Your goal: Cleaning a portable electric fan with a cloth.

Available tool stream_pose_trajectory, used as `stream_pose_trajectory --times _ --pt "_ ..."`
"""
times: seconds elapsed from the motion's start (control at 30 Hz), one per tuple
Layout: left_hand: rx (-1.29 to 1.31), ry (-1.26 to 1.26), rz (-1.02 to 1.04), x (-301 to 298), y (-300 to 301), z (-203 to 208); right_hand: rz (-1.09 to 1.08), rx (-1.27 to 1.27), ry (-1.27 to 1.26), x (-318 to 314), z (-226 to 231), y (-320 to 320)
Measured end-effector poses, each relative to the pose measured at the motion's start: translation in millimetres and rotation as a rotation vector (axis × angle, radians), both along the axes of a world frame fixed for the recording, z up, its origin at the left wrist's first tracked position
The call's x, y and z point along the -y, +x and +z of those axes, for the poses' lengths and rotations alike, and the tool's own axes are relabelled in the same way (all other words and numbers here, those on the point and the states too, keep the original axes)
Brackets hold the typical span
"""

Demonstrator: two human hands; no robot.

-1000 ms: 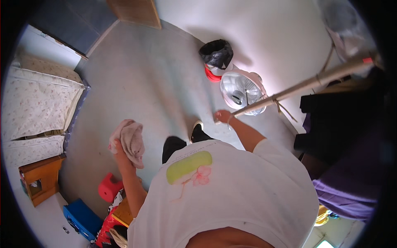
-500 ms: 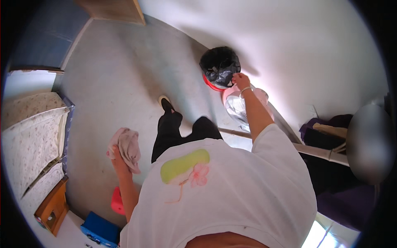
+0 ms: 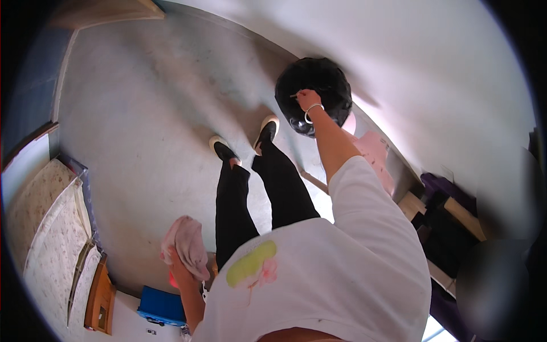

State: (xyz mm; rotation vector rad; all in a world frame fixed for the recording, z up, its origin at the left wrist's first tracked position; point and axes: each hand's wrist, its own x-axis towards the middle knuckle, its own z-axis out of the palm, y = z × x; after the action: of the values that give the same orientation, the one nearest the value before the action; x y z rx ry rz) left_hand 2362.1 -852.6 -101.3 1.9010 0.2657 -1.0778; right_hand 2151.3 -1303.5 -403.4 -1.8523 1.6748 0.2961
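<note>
Head: left fingers (image 3: 173, 258) clutch cloth (image 3: 189, 242) near blue box (image 3: 161, 305); right fingers (image 3: 303, 96) unclear, over bin (image 3: 340, 85).

small item (image 3: 295, 95): unidentifiable | black bag (image 3: 330, 85): partly hidden | right-edge shape (image 3: 493, 285): blurred

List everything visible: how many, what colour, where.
cloth: one, pink, lower left
bag: one, black, upper centre
fan: one, pink, near bag
pole: one, brown, centre
box: one, blue, lower left
cabinet: one, brown, lower left
patterned cover: count unclear, pale, left
panel: one, blue, upper left
clutter: count unclear, dark, right
walls: two visible, white, upper right, lower left
floor: one, grey, middle
shirt: one, white, bottom centre
trousers: one pair, black, centre
shoes: two, black and cream, centre
bracelet: one, white, right wrist
left hand: one, gripping cloth
right hand: one, over bag
</note>
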Motion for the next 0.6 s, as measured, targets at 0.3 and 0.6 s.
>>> stream_pose_trajectory --times 0.3,0.6 --pt "0.137 0.258 -0.390 37.1 15.9 -5.6 0.404 -0.434 0.311 -34.1 -232.1 -4.1" --pt "0.293 0.375 -0.725 101.7 32.9 -3.1 0.021 -0.394 0.312 -45.7 -187.3 20.7"
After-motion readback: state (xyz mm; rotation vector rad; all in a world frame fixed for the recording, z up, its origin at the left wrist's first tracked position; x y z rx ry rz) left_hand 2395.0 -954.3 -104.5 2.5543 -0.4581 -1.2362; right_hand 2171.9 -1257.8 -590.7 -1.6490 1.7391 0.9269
